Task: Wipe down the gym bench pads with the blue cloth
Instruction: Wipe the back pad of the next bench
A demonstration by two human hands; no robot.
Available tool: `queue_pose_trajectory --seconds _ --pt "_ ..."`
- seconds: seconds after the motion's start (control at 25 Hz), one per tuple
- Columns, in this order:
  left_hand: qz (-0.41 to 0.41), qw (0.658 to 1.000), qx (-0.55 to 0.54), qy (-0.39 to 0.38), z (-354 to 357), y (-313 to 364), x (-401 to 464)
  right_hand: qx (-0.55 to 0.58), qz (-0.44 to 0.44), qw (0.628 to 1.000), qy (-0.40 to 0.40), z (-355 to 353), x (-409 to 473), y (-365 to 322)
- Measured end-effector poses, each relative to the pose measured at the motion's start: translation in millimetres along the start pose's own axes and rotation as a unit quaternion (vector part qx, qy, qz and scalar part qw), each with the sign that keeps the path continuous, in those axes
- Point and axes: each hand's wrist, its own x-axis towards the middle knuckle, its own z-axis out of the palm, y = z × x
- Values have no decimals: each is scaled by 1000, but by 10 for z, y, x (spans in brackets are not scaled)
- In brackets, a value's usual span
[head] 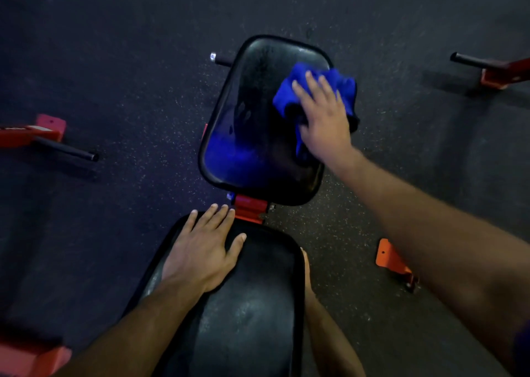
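Note:
The bench has two black pads joined by a red bracket point(250, 208). The far pad point(246, 135) is glossy and mirrors blue. On its right edge lies the bunched blue cloth point(338, 84), and my right hand point(324, 118) presses flat on it with fingers straight. My left hand point(205, 250) rests flat, fingers spread, on the top left corner of the near pad point(249, 313).
Dark speckled rubber floor point(129, 61) surrounds the bench. Red frame parts with black pegs stand at left point(43, 135) and far right point(493, 69). An orange foot bracket point(394, 262) lies right of the near pad. A red piece point(31, 356) sits bottom left. My bare leg point(327, 328) is beside the near pad.

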Motion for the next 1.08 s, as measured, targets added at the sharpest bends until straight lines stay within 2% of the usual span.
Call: queue_pose_trajectory --seconds 0.16,0.24,0.36,0.48,0.64,0.72,0.8,0.96,1.08 --pt "-2 1000 5 -14 -58 32 -28 -25 -128 985 -113 -1 -1221 -256" --pt "-10 1000 1 -14 -59 16 -2 -4 -150 977 -151 -19 -1334 -299" --pt "14 999 -35 -13 -151 40 -74 89 -111 979 -149 -270 -1023 -307" --pt "34 999 -32 -28 -229 -67 -541 127 -105 984 -74 -591 -413 -320" --pt "5 1000 17 -4 -98 -234 -1100 -21 -197 976 -93 -473 786 -465" --pt "3 1000 20 -7 -46 -277 -1058 -69 -168 976 -121 -260 1203 -595" --pt "14 999 32 12 -14 -271 -1019 -80 -142 976 -141 -108 1237 -655" --pt "13 1000 22 18 2 -317 -1038 -65 -298 940 -151 -16 406 -972" --pt "13 1000 12 18 -5 -309 -1034 -73 -430 870 -230 175 -317 -1235"
